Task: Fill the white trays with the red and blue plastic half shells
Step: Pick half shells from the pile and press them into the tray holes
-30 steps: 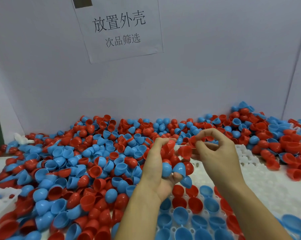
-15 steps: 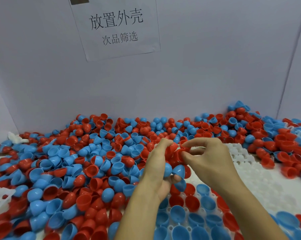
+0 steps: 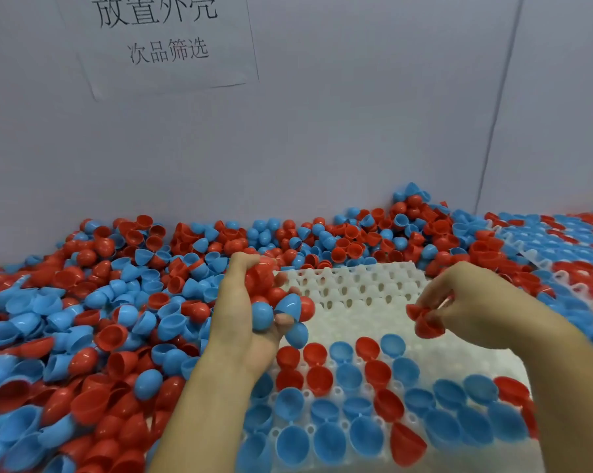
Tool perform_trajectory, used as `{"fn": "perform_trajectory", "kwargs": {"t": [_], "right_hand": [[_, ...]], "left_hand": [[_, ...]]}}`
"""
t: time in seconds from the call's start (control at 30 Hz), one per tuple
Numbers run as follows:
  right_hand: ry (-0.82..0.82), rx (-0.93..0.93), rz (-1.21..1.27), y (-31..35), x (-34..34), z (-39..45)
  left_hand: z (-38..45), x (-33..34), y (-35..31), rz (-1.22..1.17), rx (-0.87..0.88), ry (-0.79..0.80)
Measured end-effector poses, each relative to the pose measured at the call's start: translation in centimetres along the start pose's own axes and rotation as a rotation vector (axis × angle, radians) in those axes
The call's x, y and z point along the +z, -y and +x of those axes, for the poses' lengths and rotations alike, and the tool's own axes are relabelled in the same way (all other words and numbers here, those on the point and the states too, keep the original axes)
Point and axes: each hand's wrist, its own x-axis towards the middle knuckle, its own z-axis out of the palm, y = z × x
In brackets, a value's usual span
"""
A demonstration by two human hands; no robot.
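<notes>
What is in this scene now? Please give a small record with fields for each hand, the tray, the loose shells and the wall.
left hand: grips a handful of red and blue half shells above the tray's left edge
right hand: pinches a red half shell over the tray's bare part
white tray: near rows filled with red and blue shells, far rows not filled
loose shells: big mixed pile on the left and along the wall
second tray: far right, holds shells
wall sign: white paper with printed characters
</notes>
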Motion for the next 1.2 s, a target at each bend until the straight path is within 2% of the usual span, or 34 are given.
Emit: {"fn": "perform_trajectory", "kwargs": {"t": [0.2, 0.4, 0.57, 0.67, 0.87, 0.93, 1.0, 1.07, 1.13, 1.2], "right_hand": [[0.190, 0.126, -0.156, -0.1, 1.0, 0.1], [0.185, 0.207, -0.159, 0.7, 1.5, 0.3], [0.226, 0.161, -0.229, 0.7, 0.9, -0.3], [0.180, 0.124, -0.197, 0.6, 0.8, -0.2], [0.201, 0.137, -0.155, 0.5, 1.2, 0.2], [0.185, 0.101, -0.165, 0.3, 0.9, 0.1], [0.083, 0.000, -0.139, 0.6, 0.6, -0.1], [-0.021, -0.140, 0.014, 1.9, 0.8, -0.4], [0.024, -0.267, 0.206, 3.6, 1.7, -0.8], [0.152, -0.348, 0.345, 5.2, 3.4, -1.0]], "left_hand": [[-0.4, 0.1, -0.2, -0.073, 0.006, -0.028], [-0.5, 0.0, -0.3, -0.129, -0.006, -0.016], [-0.6, -0.1, -0.5, -0.198, -0.032, -0.003], [-0.6, -0.2, -0.6, -0.208, -0.034, 0.008], [-0.7, -0.2, -0.7, -0.228, -0.041, 0.022], [-0.7, -0.2, -0.7, -0.232, -0.040, 0.016], [-0.7, -0.2, -0.7, -0.244, -0.046, 0.020], [-0.8, -0.2, -0.7, -0.261, -0.055, 0.035], [-0.8, -0.1, -0.8, -0.280, -0.062, 0.045], [-0.9, -0.1, -0.8, -0.306, -0.073, 0.059]]}}
